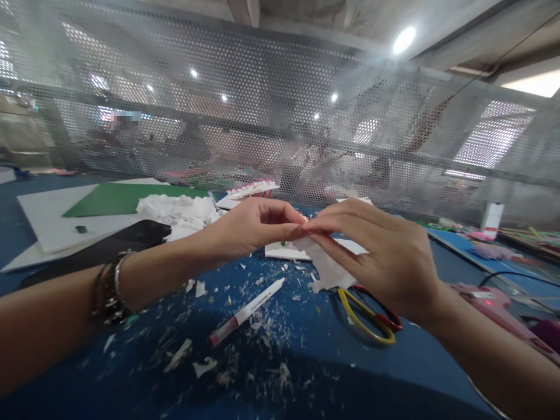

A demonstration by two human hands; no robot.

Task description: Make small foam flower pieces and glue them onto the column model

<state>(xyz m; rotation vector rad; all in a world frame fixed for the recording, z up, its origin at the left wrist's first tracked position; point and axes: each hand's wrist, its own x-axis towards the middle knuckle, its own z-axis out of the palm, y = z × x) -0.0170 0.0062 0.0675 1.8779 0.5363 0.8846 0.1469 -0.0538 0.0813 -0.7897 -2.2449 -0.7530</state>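
My left hand and my right hand meet fingertip to fingertip above the blue table. Both are closed in a pinch. A thin piece of white tissue paper hangs down from the fingertips of my right hand. Something tiny and pinkish shows where the fingers touch, too small and covered to name. Behind the hands lies a white board piece, partly hidden. Below them on the table rest a white and red marker pen and scissors with yellow and red handles, their blades hidden.
Paper scraps litter the blue table. To the left lie white sheets, a green sheet, a black phone-like slab and crumpled tissue. A pink glue gun lies right. A perforated metal screen stands behind.
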